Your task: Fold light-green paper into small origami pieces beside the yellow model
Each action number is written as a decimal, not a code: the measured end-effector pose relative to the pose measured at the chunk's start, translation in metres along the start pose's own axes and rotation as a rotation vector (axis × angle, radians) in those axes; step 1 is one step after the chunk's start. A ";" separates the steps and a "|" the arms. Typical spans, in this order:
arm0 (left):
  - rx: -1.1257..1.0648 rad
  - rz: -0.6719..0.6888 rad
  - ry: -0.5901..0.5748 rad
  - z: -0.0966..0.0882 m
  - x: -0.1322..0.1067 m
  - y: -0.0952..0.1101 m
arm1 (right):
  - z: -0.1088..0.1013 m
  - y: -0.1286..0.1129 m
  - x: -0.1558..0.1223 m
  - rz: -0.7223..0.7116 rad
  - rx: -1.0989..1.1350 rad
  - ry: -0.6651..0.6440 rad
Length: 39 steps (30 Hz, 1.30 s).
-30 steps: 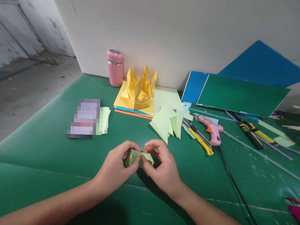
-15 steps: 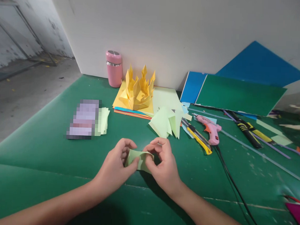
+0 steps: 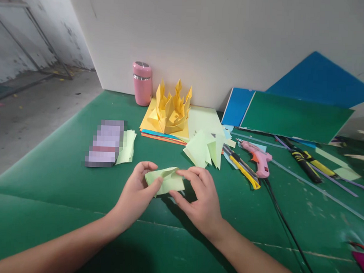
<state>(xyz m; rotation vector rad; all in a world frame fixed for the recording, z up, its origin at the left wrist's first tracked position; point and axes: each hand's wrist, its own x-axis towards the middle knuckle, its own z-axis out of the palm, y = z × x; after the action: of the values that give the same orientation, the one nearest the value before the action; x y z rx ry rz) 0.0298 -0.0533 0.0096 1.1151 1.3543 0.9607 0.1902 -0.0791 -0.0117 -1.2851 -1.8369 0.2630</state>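
A folded piece of light green paper (image 3: 171,184) is held up just above the green tabletop, its upper layer lifted into a ridge. My left hand (image 3: 143,183) pinches its left end, thumb across the front and fingers behind. At the right end is my right hand (image 3: 198,193), with the index finger on the upper edge and the thumb at the lower edge. Beyond the hands lie several folded light green papers (image 3: 196,149). Left of these, a yellow folded-paper crown (image 3: 170,116) stands on a stack of coloured paper (image 3: 164,139).
To the left lie a blurred-out phone-like object (image 3: 105,143) and light green slips (image 3: 128,148). A pink flask (image 3: 142,85) stands behind. On the right are a yellow utility knife (image 3: 245,170), a pink glue gun (image 3: 260,159) with a black cord, pliers (image 3: 303,162) and coloured boards (image 3: 296,116).
The green paper has turned its face upward and its top layer is raised. My right thumb has moved from the front of the paper to its lower edge. The view has shifted slightly.
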 end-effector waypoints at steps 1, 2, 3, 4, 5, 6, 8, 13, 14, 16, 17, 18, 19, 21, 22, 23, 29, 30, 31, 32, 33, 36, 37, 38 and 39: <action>-0.004 0.002 0.003 0.000 0.000 0.000 | 0.001 0.001 0.000 0.008 -0.009 -0.001; -0.006 0.005 0.005 0.000 0.000 0.000 | 0.001 0.001 0.000 0.016 -0.013 -0.001; -0.006 0.009 0.008 0.000 0.000 -0.001 | 0.002 0.002 0.001 0.022 -0.012 0.000; -0.002 0.015 0.013 0.000 0.001 -0.001 | 0.002 0.002 0.001 0.030 -0.006 0.003; 0.005 0.025 0.020 0.000 0.001 -0.001 | 0.002 0.002 0.002 0.039 0.005 0.008; 0.014 0.037 0.027 0.000 0.001 -0.001 | 0.002 0.002 0.002 0.045 0.022 0.014; 0.037 0.057 0.035 0.000 0.001 -0.001 | 0.001 0.001 0.003 0.044 0.055 0.028; 0.057 0.045 0.044 0.000 0.001 -0.001 | -0.001 -0.003 0.002 0.012 0.069 0.060; 0.048 0.036 0.036 0.000 0.001 -0.001 | -0.001 -0.004 0.002 0.008 0.063 0.066; 0.027 0.019 0.012 0.000 0.001 -0.002 | -0.002 -0.004 0.001 -0.005 0.039 0.072; 0.022 0.011 -0.001 0.000 0.001 -0.002 | -0.002 -0.003 0.001 -0.013 0.020 0.072; 0.023 0.004 -0.017 0.000 0.000 -0.002 | -0.002 -0.003 0.000 -0.024 0.000 0.073; 0.027 0.000 -0.036 0.001 0.000 -0.002 | -0.002 -0.002 0.000 -0.037 -0.019 0.075; 0.025 0.008 -0.080 0.002 0.000 -0.003 | -0.002 -0.002 0.000 -0.069 -0.050 0.090; 0.012 0.013 -0.109 0.002 0.000 -0.004 | -0.002 -0.002 0.000 -0.085 -0.062 0.100; -0.006 0.018 -0.137 0.002 0.000 -0.004 | -0.003 -0.002 0.000 -0.099 -0.073 0.110; -0.065 0.004 -0.219 0.004 -0.001 -0.003 | -0.005 -0.001 0.003 -0.078 -0.064 0.129; -0.075 -0.002 -0.225 0.005 -0.002 -0.002 | -0.005 -0.001 0.004 -0.062 -0.049 0.129; -0.085 -0.009 -0.231 0.005 -0.002 -0.001 | -0.004 0.000 0.004 -0.044 -0.032 0.129; -0.094 -0.015 -0.236 0.005 -0.003 0.000 | -0.004 0.000 0.004 -0.026 -0.015 0.132; -0.102 -0.021 -0.238 0.005 -0.003 0.001 | -0.003 0.001 0.004 -0.006 0.001 0.136; -0.123 -0.023 -0.226 0.004 -0.003 0.001 | -0.002 0.002 0.003 0.061 0.033 0.156; -0.122 -0.011 -0.208 0.003 -0.003 0.001 | -0.001 0.002 0.003 0.075 0.039 0.162; -0.107 0.008 -0.184 0.003 -0.003 0.000 | -0.001 0.002 0.003 0.082 0.045 0.167; -0.080 0.028 -0.161 0.002 -0.002 0.000 | -0.001 0.002 0.003 0.082 0.052 0.170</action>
<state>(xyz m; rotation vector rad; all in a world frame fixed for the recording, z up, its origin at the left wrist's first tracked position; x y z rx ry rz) 0.0318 -0.0557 0.0097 1.1285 1.1639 0.9172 0.1920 -0.0764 -0.0109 -1.3076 -1.6268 0.2360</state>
